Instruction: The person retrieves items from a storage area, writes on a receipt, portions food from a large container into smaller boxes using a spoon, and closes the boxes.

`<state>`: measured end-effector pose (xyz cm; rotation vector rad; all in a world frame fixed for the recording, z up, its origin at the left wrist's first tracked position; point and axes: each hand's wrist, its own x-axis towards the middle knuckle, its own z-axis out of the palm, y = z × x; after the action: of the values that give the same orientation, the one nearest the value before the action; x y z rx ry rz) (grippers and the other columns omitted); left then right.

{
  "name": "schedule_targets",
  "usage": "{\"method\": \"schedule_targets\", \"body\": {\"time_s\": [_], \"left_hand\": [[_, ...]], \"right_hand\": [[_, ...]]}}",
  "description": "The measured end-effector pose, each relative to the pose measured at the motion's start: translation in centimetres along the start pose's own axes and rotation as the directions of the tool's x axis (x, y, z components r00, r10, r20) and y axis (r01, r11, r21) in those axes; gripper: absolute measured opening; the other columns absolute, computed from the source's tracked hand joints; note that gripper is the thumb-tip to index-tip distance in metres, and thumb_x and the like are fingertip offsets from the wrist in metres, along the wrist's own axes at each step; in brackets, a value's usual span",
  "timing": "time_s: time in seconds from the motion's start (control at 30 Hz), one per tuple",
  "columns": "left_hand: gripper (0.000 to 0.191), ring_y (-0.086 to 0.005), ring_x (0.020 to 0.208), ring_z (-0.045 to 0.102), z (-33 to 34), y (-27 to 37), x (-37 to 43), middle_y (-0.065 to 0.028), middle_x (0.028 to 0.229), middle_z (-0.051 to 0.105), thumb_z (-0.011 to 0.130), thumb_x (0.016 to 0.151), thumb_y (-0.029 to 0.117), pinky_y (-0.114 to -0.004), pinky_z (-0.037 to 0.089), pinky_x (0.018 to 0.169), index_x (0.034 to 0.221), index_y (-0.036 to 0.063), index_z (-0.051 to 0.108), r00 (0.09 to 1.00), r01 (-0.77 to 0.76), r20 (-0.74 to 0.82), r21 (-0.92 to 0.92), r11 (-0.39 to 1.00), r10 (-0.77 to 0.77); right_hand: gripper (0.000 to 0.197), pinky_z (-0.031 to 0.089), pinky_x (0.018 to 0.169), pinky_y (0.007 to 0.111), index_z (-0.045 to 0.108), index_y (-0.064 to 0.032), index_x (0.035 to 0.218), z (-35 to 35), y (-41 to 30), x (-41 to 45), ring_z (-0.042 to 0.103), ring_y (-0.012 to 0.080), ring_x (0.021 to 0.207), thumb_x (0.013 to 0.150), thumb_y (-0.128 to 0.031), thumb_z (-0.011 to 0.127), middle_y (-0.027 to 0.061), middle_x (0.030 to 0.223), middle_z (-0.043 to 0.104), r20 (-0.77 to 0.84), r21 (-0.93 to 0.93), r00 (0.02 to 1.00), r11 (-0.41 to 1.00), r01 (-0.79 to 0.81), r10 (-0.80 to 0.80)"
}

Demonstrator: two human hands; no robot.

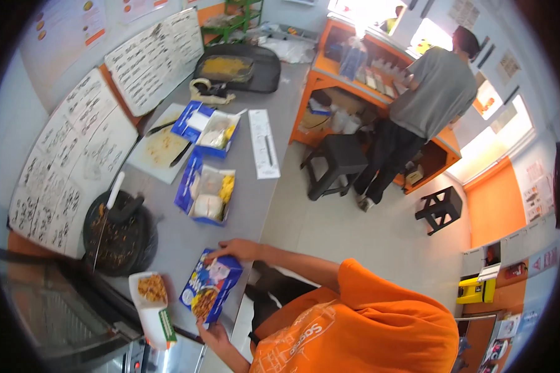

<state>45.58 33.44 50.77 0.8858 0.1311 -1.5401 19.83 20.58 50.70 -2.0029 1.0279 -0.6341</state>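
A closed blue food carton point(214, 284) with printed pictures of food lies tilted at the counter's edge in front of me. My right hand point(237, 249) grips its far end, fingers spread over the lid. At its near corner, my left hand point(216, 336) holds the carton with the fingertips. Beside it is an open white and green carton point(151, 307) holding golden-brown crumbly food. Further along stand two open blue cartons, one nearer point(208, 205) and one farther point(217, 134), with wrapped white portions and yellow pieces inside.
A black pan point(116, 247) with a white-handled utensil stands by the whiteboards point(74, 172). A cutting board point(156, 154) bears dark-handled tools. A paper strip with a pen point(263, 144) lies near the edge. Another person point(429, 93) stands at an orange counter, near black stools point(338, 158).
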Motion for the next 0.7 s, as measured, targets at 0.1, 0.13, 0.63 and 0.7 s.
{"method": "schedule_targets", "body": {"time_s": [0.1, 0.13, 0.63, 0.7], "left_hand": [[0.043, -0.0262, 0.096, 0.056, -1.3, -0.9, 1.4, -0.0150, 0.106, 0.055, 0.061, 0.078, 0.010, -0.037, 0.046, 0.085, 0.114, -0.0027, 0.042, 0.989, -0.123, 0.110, 0.226, 0.966, 0.100], [0.038, -0.0274, 0.094, 0.057, 0.1, -1.7, 0.9, -0.0160, 0.107, 0.055, 0.062, 0.077, 0.007, -0.037, 0.046, 0.084, 0.110, 0.0003, 0.043, 0.982, -0.187, 0.058, 0.230, 0.955, 0.178], [0.043, -0.0237, 0.096, 0.051, 4.1, -4.5, -0.9, -0.0099, 0.109, 0.048, 0.067, 0.077, 0.020, -0.037, 0.043, 0.066, 0.102, 0.0174, 0.032, 0.913, -0.310, -0.204, 0.211, 0.927, 0.352], [0.044, -0.0219, 0.095, 0.051, 4.4, -4.6, -1.0, -0.0092, 0.108, 0.047, 0.067, 0.077, 0.021, -0.034, 0.043, 0.068, 0.101, 0.0169, 0.032, 0.885, -0.334, -0.242, 0.267, 0.904, 0.398]], "right_hand": [[0.062, 0.043, 0.088, 0.030, 0.045, -0.0181, 0.126, 0.0, -0.4, -0.8, 0.054, 0.0276, 0.104, 0.068, 0.006, 0.050, 0.0149, 0.120, 0.051, -0.021, 0.268, 1.000, 0.963, 0.013, -0.008], [0.063, 0.043, 0.089, 0.030, 0.044, -0.0163, 0.126, 0.5, 0.3, -1.3, 0.053, 0.0239, 0.104, 0.068, 0.007, 0.051, 0.0130, 0.118, 0.053, -0.081, 0.265, 0.996, 0.964, -0.015, 0.038], [0.024, 0.044, 0.080, 0.029, 0.056, 0.0012, 0.100, 4.8, -1.9, -5.6, 0.057, 0.0141, 0.088, 0.087, -0.019, 0.052, 0.0060, 0.092, 0.061, 0.120, 0.915, 0.892, -0.397, 0.070, 0.435], [0.027, 0.044, 0.081, 0.029, 0.054, 0.0016, 0.102, 5.2, -3.7, -5.2, 0.056, 0.0142, 0.089, 0.085, -0.020, 0.055, 0.0063, 0.095, 0.060, 0.023, 0.959, 0.836, -0.250, 0.137, 0.549]]}}
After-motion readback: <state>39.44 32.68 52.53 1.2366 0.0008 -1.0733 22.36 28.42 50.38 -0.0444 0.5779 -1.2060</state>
